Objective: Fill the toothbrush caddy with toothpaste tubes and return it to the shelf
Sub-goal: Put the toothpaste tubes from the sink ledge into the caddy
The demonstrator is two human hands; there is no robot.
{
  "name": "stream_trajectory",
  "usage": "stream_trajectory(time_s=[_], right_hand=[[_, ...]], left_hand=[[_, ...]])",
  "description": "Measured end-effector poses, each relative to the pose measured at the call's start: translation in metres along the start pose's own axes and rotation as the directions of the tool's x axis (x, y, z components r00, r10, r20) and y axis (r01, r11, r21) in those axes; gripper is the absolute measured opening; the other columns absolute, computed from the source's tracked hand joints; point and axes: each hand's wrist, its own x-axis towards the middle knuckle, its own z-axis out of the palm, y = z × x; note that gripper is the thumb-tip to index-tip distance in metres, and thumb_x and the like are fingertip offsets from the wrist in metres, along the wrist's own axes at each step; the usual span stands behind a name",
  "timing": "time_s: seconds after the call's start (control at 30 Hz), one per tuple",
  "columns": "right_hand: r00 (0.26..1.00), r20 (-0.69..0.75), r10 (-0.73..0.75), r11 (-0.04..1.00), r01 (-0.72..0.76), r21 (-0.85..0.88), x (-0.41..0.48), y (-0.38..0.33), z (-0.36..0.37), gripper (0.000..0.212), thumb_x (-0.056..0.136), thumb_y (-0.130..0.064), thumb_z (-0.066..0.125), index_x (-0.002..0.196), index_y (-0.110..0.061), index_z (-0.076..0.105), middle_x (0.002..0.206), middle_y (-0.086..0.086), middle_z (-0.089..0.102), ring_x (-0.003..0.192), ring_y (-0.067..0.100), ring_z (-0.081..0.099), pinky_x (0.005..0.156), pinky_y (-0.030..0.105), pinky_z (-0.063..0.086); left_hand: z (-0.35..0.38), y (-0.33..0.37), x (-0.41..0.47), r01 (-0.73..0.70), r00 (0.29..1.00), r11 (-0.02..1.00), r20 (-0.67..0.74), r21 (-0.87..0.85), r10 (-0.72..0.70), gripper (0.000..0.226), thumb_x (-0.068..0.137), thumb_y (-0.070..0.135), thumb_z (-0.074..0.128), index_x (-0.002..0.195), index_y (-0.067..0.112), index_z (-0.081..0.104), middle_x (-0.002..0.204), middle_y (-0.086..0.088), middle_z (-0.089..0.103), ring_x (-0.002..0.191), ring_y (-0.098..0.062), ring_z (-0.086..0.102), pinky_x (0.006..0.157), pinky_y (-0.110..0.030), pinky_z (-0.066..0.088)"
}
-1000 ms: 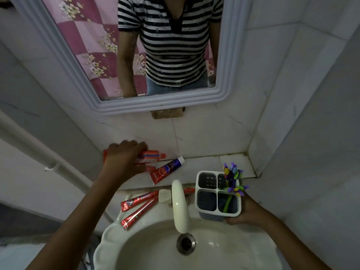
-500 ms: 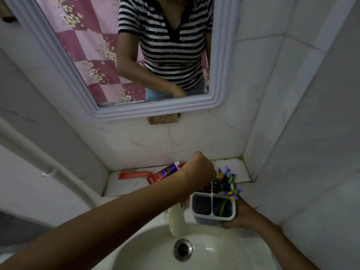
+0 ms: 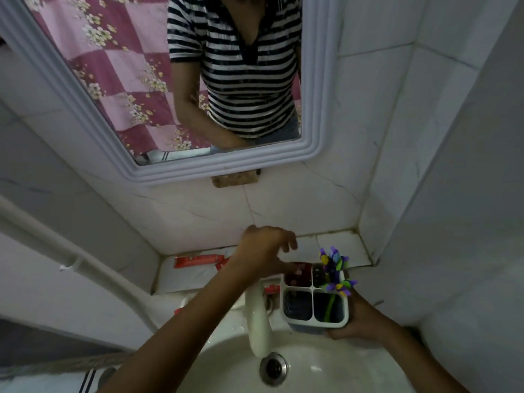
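Observation:
My right hand (image 3: 358,321) grips a white four-compartment caddy (image 3: 300,320) from below, over the sink's right rim. A red toothpaste tube (image 3: 296,275) stands in its back-left compartment. My left hand (image 3: 268,249) hovers just above that tube with fingers spread; one fingertip is close to the tube's top. Colourful purple, yellow and green toothbrushes (image 3: 334,268) stick out of the right-hand compartments. An orange-red tube (image 3: 198,260) lies on the tiled shelf (image 3: 340,248), with another red tube (image 3: 222,265) half hidden behind my left wrist. More red tubes (image 3: 269,289) lie on the sink rim, partly covered by my arm.
A cream faucet (image 3: 256,316) juts over the basin, just left of the caddy. The drain (image 3: 272,367) sits below it. A framed mirror (image 3: 312,154) hangs above the shelf. A white pipe (image 3: 85,268) runs along the left wall. Tiled walls close the right corner.
My left hand took a tube from the shelf, carried it right to the caddy and has let it go in the back-left compartment. The caddy has barely moved.

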Motion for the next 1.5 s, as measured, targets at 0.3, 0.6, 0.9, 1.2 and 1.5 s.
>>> stream_trajectory(time_s=[0.3, 0.6, 0.9, 1.2, 1.5], right_hand=[[0.999, 0.021, -0.033, 0.996, 0.031, 0.086, -0.005, -0.011, 0.000, 0.118, 0.046, -0.030, 0.092, 0.138, 0.002, 0.024, 0.115, -0.039, 0.056, 0.107, -0.012, 0.056, 0.086, 0.003, 0.046], [1.000, -0.020, 0.016, 0.999, -0.015, 0.042, -0.006, -0.009, 0.001, 0.101, 0.049, -0.022, 0.088, 0.133, -0.007, 0.033, 0.113, -0.017, 0.064, 0.106, -0.009, 0.058, 0.083, 0.004, 0.047], [0.999, -0.040, -0.015, 0.998, 0.012, -0.069, -0.007, -0.013, 0.003, 0.094, 0.050, -0.023, 0.089, 0.128, -0.011, 0.039, 0.118, -0.029, 0.057, 0.110, -0.002, 0.058, 0.091, 0.014, 0.051], [1.000, -0.016, -0.017, 0.999, 0.017, 0.038, -0.011, -0.033, 0.003, 0.096, 0.046, -0.021, 0.085, 0.127, -0.003, 0.035, 0.115, -0.012, 0.052, 0.104, -0.019, 0.053, 0.084, -0.002, 0.043], [0.999, -0.017, -0.027, 0.999, 0.028, 0.043, -0.014, -0.038, 0.006, 0.083, 0.055, 0.017, 0.082, 0.110, -0.023, 0.034, 0.113, -0.009, 0.046, 0.098, -0.025, 0.051, 0.082, -0.005, 0.041]], left_hand=[[0.080, -0.104, -0.026, 0.570, 0.820, 0.821, 0.096, -0.035, -0.565, 0.040, 0.085, 0.043, 0.059, 0.123, 0.031, 0.057, 0.125, 0.002, 0.063, 0.110, -0.021, 0.060, 0.085, -0.033, 0.046], [0.066, -0.105, -0.018, 0.452, 0.892, 0.878, -0.101, 0.157, -0.441, 0.045, 0.077, 0.046, 0.067, 0.119, 0.033, 0.059, 0.107, 0.002, 0.069, 0.104, -0.023, 0.052, 0.085, -0.037, 0.036], [-0.039, -0.070, -0.066, 0.103, 0.904, 0.939, -0.363, -0.329, -0.227, 0.044, 0.069, 0.019, 0.079, 0.106, 0.025, 0.057, 0.101, 0.011, 0.054, 0.085, -0.001, 0.051, 0.073, -0.019, 0.047], [-0.116, 0.002, -0.070, -0.187, 0.982, 0.970, -0.051, -0.153, 0.182, 0.038, 0.075, 0.023, 0.071, 0.109, 0.029, 0.055, 0.111, 0.011, 0.054, 0.100, -0.007, 0.055, 0.084, -0.023, 0.048], [-0.047, 0.022, -0.026, -0.320, 0.947, 0.907, 0.096, 0.273, 0.306, 0.036, 0.078, 0.007, 0.069, 0.105, 0.021, 0.052, 0.104, 0.002, 0.053, 0.076, -0.019, 0.060, 0.060, -0.032, 0.054]])
